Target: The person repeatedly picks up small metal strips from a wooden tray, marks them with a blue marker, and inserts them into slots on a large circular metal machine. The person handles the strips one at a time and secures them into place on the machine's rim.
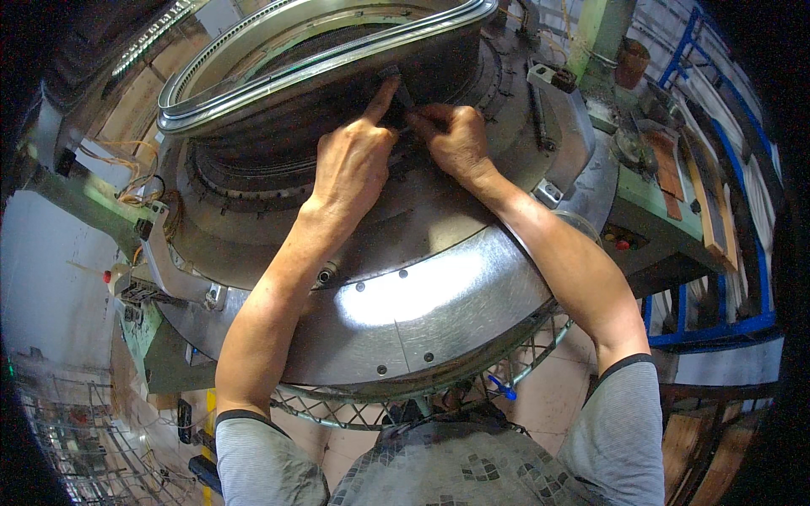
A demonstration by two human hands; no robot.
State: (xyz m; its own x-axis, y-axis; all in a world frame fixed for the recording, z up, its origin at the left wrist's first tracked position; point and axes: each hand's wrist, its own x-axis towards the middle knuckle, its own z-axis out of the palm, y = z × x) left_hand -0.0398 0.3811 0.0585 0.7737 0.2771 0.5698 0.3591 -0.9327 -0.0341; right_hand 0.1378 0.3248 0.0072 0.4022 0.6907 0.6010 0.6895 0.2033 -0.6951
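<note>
Both my hands work at the dark side wall of the round metal cylinder [337, 101] of what looks like a circular knitting machine. My left hand [353, 160] reaches up with its index finger stretched out, the fingertip against a small dark spot on the wall. Its other fingers are curled, and nothing shows in them. Close by on the right, my right hand [460, 139] pinches the lower end of a thin, flat greyish piece [402, 91] between thumb and fingers. The piece leans against the wall beside my left fingertip; its exact kind cannot be made out.
A shiny metal ring plate [405, 312] curves in front of me. Curved metal brackets [578, 143] rise at both sides. Orange wires [135, 181] hang at left. A green side table [666, 194] with boards and a blue rack [742, 194] stand at right.
</note>
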